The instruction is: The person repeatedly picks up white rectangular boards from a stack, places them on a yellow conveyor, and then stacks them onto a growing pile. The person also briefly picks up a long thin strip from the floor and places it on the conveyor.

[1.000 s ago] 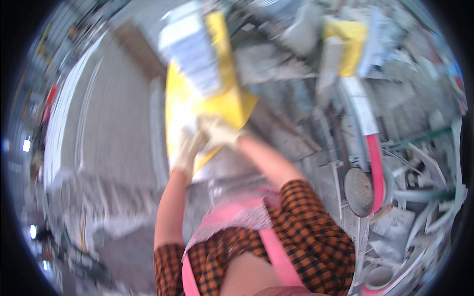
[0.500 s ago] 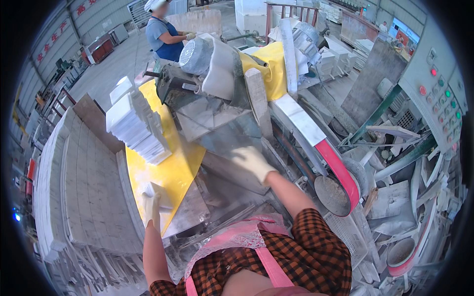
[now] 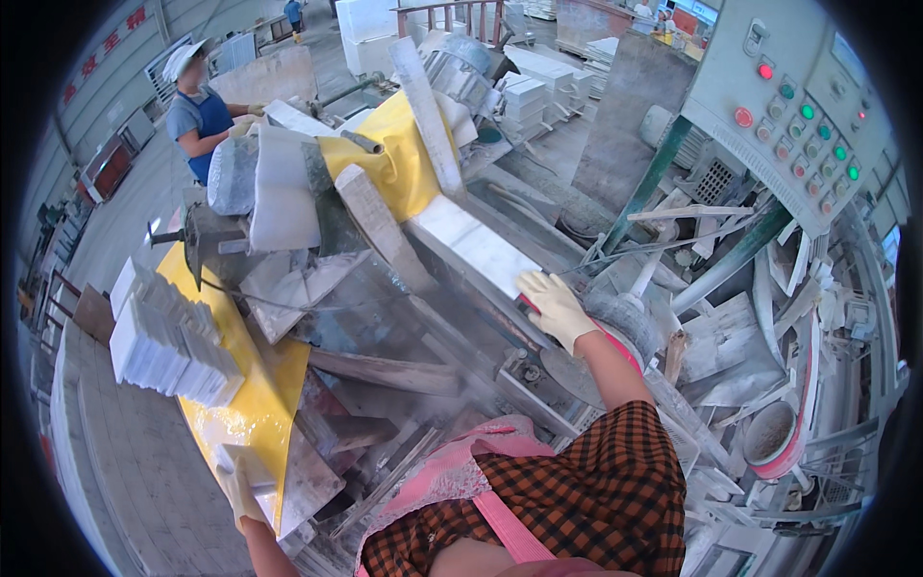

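Observation:
Two cream gloves cover my hands. On the left, my left hand (image 3: pixel 240 492) grips the near edge of a small white stone tile (image 3: pixel 248 462) lying on a wet yellow sheet (image 3: pixel 226 426). My right hand (image 3: pixel 556 310) is stretched out with its fingers laid flat where a long white marble strip (image 3: pixel 481 248) meets a red belt (image 3: pixel 620 348). The fingers hold nothing that I can see. Beyond my left hand, a leaning stack of white tiles (image 3: pixel 165 332) stands on the yellow sheet.
A control panel (image 3: pixel 803 115) with lit buttons stands at the right. Stone offcuts (image 3: pixel 726 346) lie beneath it. A motor (image 3: pixel 234 173) and a draped yellow cover (image 3: pixel 389 159) sit ahead. A co-worker (image 3: pixel 200 120) in a blue apron stands at the far left.
My right hand has moved right, from the dusty middle of the machine onto the marble strip by the belt. My left hand stays at the small tile. The view has swung to the right.

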{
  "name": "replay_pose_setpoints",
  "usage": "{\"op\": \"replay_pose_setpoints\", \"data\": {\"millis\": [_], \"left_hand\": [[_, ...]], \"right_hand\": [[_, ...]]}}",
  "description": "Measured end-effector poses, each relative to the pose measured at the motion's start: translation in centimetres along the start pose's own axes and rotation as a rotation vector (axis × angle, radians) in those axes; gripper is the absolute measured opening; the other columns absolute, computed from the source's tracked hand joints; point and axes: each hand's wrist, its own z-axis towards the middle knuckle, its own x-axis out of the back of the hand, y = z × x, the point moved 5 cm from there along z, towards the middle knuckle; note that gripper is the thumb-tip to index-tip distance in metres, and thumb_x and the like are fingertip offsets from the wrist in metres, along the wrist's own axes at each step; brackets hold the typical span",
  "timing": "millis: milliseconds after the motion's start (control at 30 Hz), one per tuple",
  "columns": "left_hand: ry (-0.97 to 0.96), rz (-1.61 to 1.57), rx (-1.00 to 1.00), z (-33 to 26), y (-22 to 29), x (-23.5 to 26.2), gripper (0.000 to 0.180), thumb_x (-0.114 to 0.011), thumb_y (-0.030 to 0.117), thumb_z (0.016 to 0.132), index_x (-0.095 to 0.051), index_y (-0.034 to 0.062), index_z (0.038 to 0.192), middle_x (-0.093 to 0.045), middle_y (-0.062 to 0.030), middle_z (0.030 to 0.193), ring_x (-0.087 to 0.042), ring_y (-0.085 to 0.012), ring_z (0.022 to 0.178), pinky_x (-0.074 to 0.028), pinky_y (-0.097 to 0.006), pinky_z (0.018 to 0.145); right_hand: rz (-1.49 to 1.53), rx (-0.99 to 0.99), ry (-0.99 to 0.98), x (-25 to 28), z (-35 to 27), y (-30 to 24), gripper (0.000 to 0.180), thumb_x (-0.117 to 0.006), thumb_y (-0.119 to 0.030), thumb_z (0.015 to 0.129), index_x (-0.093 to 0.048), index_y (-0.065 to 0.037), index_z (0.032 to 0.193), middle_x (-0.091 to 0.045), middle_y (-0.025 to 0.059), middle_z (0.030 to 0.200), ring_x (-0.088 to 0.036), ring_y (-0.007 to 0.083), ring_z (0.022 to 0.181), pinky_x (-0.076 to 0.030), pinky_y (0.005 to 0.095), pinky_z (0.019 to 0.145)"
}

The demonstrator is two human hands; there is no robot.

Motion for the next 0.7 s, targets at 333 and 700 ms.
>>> {"op": "replay_pose_setpoints", "data": {"millis": [333,700], "left_hand": [[0.129,-0.038,0.025,1.3,-1.2,0.2,0.079,-0.061,0.031,0.099,-0.023,-0.0012,0.16,-0.043,-0.0195,0.153,-0.052,-0.0285,0.13,-0.042,-0.037,0.11],[0.164,-0.156,0.046,1.1,-2.3,0.1,0.079,-0.062,0.029,0.099,-0.022,-0.0013,0.161,-0.043,-0.0197,0.153,-0.052,-0.0288,0.131,-0.044,-0.037,0.109]], "right_hand": [[-0.359,-0.003,0.004,-4.6,5.9,1.0,0.077,-0.063,-0.016,0.087,-0.033,-0.002,0.157,-0.037,0.0173,0.161,-0.032,0.0317,0.151,-0.023,0.0508,0.125],[-0.252,0.233,0.205,-0.9,8.1,0.0,0.05,-0.05,-0.012,0.093,-0.051,0.002,0.141,-0.059,0.0188,0.14,-0.052,0.0287,0.137,-0.032,0.048,0.121]]}}
